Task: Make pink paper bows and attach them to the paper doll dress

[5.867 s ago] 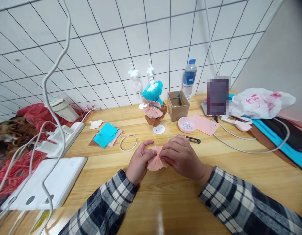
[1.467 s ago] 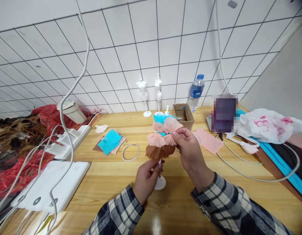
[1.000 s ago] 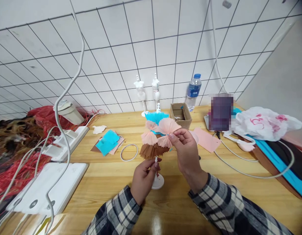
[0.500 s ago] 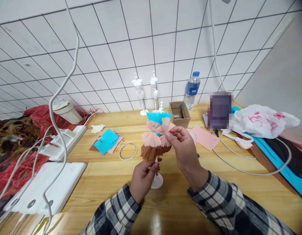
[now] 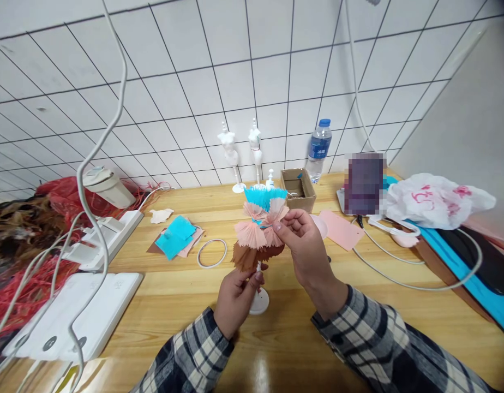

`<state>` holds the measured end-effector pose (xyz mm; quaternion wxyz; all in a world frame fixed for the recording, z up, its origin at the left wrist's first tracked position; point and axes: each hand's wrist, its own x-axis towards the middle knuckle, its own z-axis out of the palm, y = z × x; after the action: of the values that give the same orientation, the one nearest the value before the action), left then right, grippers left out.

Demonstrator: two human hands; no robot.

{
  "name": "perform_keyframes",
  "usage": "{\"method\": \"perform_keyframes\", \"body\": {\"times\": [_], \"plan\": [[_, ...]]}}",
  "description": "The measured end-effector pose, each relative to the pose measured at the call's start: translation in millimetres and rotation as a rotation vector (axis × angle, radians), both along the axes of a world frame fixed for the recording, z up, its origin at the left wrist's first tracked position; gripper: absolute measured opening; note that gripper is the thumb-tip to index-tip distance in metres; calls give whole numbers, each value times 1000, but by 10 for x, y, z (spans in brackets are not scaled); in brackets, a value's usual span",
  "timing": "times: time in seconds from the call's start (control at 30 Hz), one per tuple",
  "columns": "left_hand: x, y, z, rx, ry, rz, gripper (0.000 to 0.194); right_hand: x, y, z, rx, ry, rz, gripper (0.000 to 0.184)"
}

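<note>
A small white doll mannequin on a round base [image 5: 259, 302] stands before me, dressed in a pleated crepe-paper dress [image 5: 252, 236]. Blue paper fans out at its top, pink pleats spread around the middle, and a brown ruffle [image 5: 246, 256] hangs below. My left hand [image 5: 238, 297] is closed around the mannequin's thin stand, just under the brown ruffle. With thumb and forefinger, my right hand [image 5: 303, 243] pinches the right edge of the pink pleats. Between those fingertips the paper is partly hidden.
Two bare mannequins [image 5: 229, 155] stand by the tiled wall, near a cardboard box [image 5: 299, 191] and a water bottle [image 5: 318, 150]. Blue paper squares [image 5: 176, 237] and a white ring [image 5: 211, 254] lie left; pink paper [image 5: 342, 230] lies right. Cables [image 5: 99, 218] hang at the left.
The whole view has shifted slightly. Both hands keep their grips, and the right fingers have moved a little along the pink pleats.
</note>
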<state>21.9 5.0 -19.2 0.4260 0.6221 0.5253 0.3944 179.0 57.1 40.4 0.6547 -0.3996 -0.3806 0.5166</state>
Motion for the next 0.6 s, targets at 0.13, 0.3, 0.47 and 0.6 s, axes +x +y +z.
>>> {"method": "perform_keyframes", "body": {"times": [0.13, 0.3, 0.47, 0.6], "plan": [[-25, 24, -54, 5, 34, 20, 32, 10, 4, -12, 32, -71, 12, 36], [-53, 71, -108, 12, 83, 124, 31, 83, 43, 20, 32, -58, -7, 35], [-66, 242, -98, 80, 54, 234, 28, 306, -24, 294, 187, -245, 249, 30], [-76, 477, -119, 158, 120, 247, 25, 379, -146, 207, 170, -842, 976, 30]]}}
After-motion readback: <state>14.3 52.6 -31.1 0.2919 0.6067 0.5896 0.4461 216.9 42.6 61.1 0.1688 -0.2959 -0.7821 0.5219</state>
